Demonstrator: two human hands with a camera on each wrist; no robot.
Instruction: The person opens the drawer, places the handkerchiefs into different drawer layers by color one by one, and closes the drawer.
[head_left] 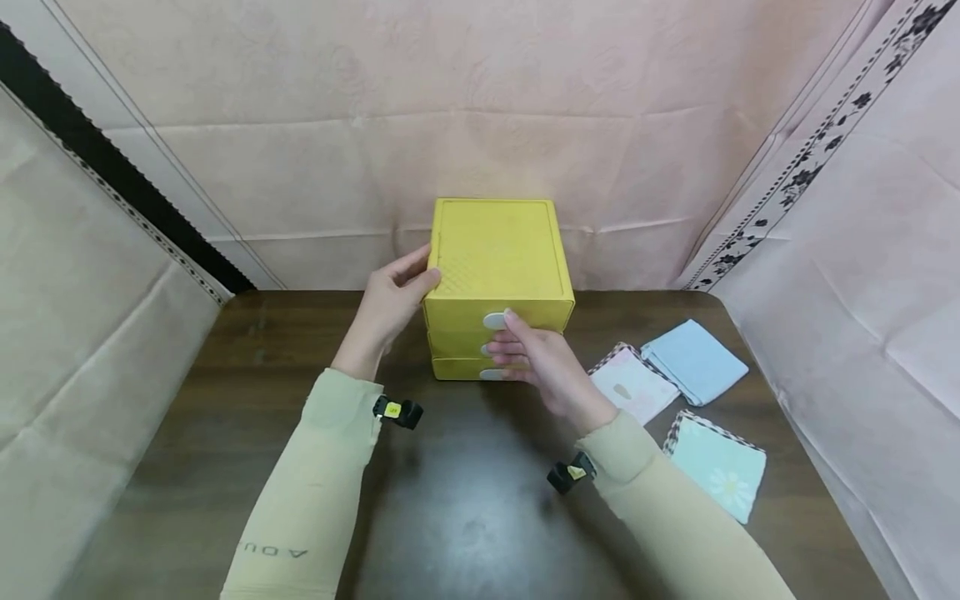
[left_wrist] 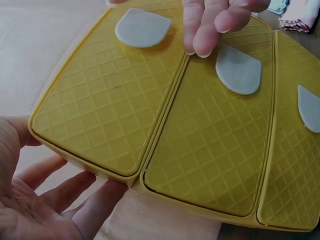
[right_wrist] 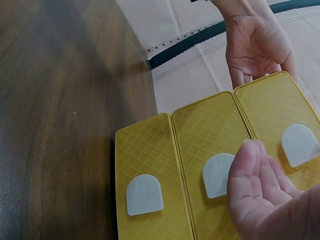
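A yellow box of three stacked drawers (head_left: 495, 250) stands at the table's back edge. Each drawer front has a waffle pattern and a pale tab: top (left_wrist: 142, 27), middle (left_wrist: 239, 70) and bottom (right_wrist: 145, 195). My left hand (head_left: 393, 296) rests against the box's left side, its thumb by the top edge and its fingers extended along the side. In front of the drawers is my right hand (head_left: 551, 367), thumb beside the top tab and fairly straight fingers near the middle front. All three drawers look closed.
To the right on the dark wooden table (head_left: 472, 508) lie a folded blue cloth (head_left: 695, 362), a white cloth with a checked edge (head_left: 633, 387) and a mint cloth with a flower (head_left: 716, 467). Pale fabric (head_left: 480, 108) hangs behind and along both sides.
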